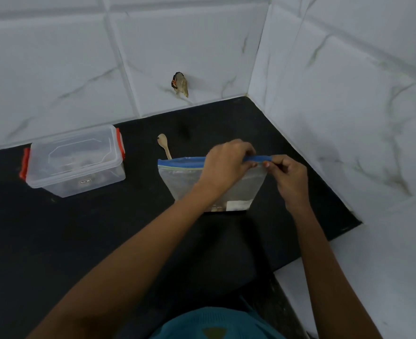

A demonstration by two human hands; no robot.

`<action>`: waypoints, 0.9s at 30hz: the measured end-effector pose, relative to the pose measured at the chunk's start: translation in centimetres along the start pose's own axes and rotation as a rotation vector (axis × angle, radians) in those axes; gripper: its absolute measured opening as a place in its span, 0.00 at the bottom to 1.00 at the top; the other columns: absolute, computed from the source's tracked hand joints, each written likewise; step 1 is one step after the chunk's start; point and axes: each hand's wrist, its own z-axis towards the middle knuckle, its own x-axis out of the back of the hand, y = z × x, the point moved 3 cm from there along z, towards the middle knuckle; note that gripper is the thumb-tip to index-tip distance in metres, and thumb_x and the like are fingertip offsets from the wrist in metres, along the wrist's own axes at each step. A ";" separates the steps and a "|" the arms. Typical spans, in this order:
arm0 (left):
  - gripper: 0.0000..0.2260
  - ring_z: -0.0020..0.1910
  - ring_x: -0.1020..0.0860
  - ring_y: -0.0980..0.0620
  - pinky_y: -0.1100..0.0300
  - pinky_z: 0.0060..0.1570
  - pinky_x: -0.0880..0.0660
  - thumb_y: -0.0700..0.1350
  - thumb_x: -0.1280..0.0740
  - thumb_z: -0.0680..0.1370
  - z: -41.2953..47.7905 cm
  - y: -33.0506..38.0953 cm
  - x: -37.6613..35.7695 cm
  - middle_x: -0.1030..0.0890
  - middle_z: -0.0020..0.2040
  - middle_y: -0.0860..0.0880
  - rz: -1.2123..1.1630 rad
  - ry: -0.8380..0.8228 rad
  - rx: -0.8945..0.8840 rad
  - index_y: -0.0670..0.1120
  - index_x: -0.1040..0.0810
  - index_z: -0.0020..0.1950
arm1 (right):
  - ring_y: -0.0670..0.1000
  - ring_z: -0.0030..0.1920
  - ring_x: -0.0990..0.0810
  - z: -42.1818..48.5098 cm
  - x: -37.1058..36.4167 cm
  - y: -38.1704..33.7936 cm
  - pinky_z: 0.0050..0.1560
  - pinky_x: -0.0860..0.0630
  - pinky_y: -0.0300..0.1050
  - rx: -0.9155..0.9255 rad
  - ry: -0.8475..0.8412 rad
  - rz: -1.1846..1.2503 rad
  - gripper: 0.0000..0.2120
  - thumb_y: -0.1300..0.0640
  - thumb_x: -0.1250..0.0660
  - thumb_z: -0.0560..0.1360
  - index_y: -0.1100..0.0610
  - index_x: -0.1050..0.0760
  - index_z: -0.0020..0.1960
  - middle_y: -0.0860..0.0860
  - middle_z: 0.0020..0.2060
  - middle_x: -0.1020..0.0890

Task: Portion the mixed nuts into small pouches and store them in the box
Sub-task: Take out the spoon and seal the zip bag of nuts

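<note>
Left hand (226, 165) extended forward from the lower left on a bare, outstretched forearm, knuckles up, fingers curled over the top edge of a clear plastic zip-top bag (180, 179) with a blue seal strip, pinching that strip near its right end. Right hand (290, 178) extended from the lower right, wrist bent inward, thumb and forefinger tips pinching the same blue strip just beside the left hand, other fingers folded loosely toward the palm. Both hands almost touching at the strip.

Bag upright on a black table (79, 241), near the middle of the view, base on the surface, a white label and some dark contents low inside, too blurred to name. Pale wooden spoon (164, 144) lying on the table just behind the bag's left corner, bowl pointing away. Rectangular clear plastic box (76, 162) with orange-red side clips well apart to the left, clear lid on, dim shapes inside impossible to make out.

White marble-patterned tiled wall (202, 45) behind and to the right, meeting in a corner, with a small brownish object (180, 84) on it above the spoon. Teal knitted garment (216, 324) at the bottom edge.
</note>
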 end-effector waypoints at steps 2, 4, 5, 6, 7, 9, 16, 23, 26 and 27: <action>0.11 0.54 0.25 0.54 0.61 0.52 0.29 0.47 0.34 0.77 1.0 0.1 -0.2 0.23 0.56 0.51 -0.078 -0.070 0.021 0.49 0.24 0.59 | 0.41 0.43 0.22 -0.2 0.4 0.3 0.44 0.25 0.28 -0.002 0.015 0.025 0.06 0.66 0.34 0.73 0.61 0.23 0.49 0.53 0.44 0.21; 0.10 0.53 0.25 0.54 0.62 0.49 0.29 0.46 0.35 0.77 1.4 0.2 -0.4 0.24 0.55 0.50 -0.078 -0.121 -0.003 0.48 0.23 0.58 | 0.42 0.44 0.22 -0.4 0.6 0.5 0.44 0.24 0.28 -0.022 0.027 0.062 0.09 0.66 0.34 0.73 0.62 0.23 0.53 0.53 0.46 0.20; 0.09 0.53 0.26 0.53 0.62 0.49 0.30 0.45 0.36 0.78 1.5 0.2 -0.4 0.24 0.55 0.49 -0.079 -0.128 -0.011 0.47 0.23 0.57 | 0.42 0.45 0.21 -0.4 0.7 0.5 0.45 0.24 0.29 -0.040 0.030 0.086 0.10 0.66 0.34 0.73 0.62 0.24 0.54 0.52 0.46 0.20; 0.09 0.53 0.26 0.53 0.61 0.50 0.29 0.45 0.37 0.78 1.5 0.2 -0.5 0.25 0.55 0.48 -0.075 -0.129 -0.018 0.47 0.23 0.57 | 0.41 0.45 0.21 -0.3 0.8 0.5 0.45 0.24 0.30 -0.057 0.028 0.111 0.11 0.66 0.34 0.73 0.62 0.24 0.55 0.50 0.46 0.20; 0.09 0.54 0.27 0.52 0.59 0.51 0.29 0.44 0.38 0.79 1.5 0.2 -0.6 0.25 0.55 0.48 -0.063 -0.123 -0.024 0.46 0.23 0.57 | 0.40 0.44 0.20 -0.3 0.8 0.5 0.44 0.24 0.29 -0.064 0.019 0.126 0.11 0.66 0.34 0.72 0.61 0.24 0.55 0.49 0.45 0.20; 0.09 0.53 0.28 0.52 0.59 0.51 0.28 0.44 0.38 0.79 1.5 0.5 -0.9 0.26 0.55 0.48 -0.031 -0.109 -0.040 0.45 0.24 0.57 | 0.38 0.43 0.21 -0.2 1.0 0.5 0.44 0.25 0.28 -0.055 -0.011 0.091 0.10 0.67 0.34 0.73 0.61 0.23 0.53 0.50 0.46 0.21; 0.14 0.53 0.25 0.53 0.58 0.51 0.28 0.52 0.35 0.76 1.2 1.0 -0.5 0.23 0.56 0.50 -0.069 -0.164 0.012 0.48 0.25 0.59 | 0.40 0.44 0.25 0.0 0.2 0.6 0.44 0.28 0.24 0.013 -0.053 -0.118 0.08 0.65 0.39 0.77 0.61 0.26 0.54 0.50 0.47 0.24; 0.09 0.50 0.23 0.53 0.61 0.49 0.29 0.46 0.35 0.77 1.2 0.8 -0.3 0.20 0.52 0.50 -0.046 -0.099 0.013 0.47 0.22 0.56 | 0.42 0.46 0.23 0.1 0.6 0.1 0.46 0.26 0.29 0.004 -0.040 -0.059 0.07 0.66 0.34 0.74 0.61 0.24 0.51 0.52 0.47 0.21; 0.09 0.48 0.22 0.54 0.61 0.49 0.28 0.46 0.34 0.77 1.2 0.7 -0.2 0.19 0.50 0.50 -0.067 -0.069 0.022 0.48 0.20 0.55 | 0.39 0.45 0.22 -0.1 0.8 0.0 0.45 0.25 0.27 -0.031 -0.043 0.038 0.10 0.66 0.34 0.73 0.60 0.24 0.54 0.48 0.45 0.21; 0.09 0.48 0.22 0.54 0.61 0.49 0.27 0.46 0.34 0.77 1.1 0.7 -0.2 0.19 0.49 0.50 -0.066 -0.061 0.020 0.48 0.20 0.55 | 0.39 0.45 0.22 -0.2 0.8 -0.1 0.45 0.26 0.27 -0.030 -0.048 0.049 0.10 0.66 0.34 0.73 0.59 0.24 0.53 0.47 0.44 0.21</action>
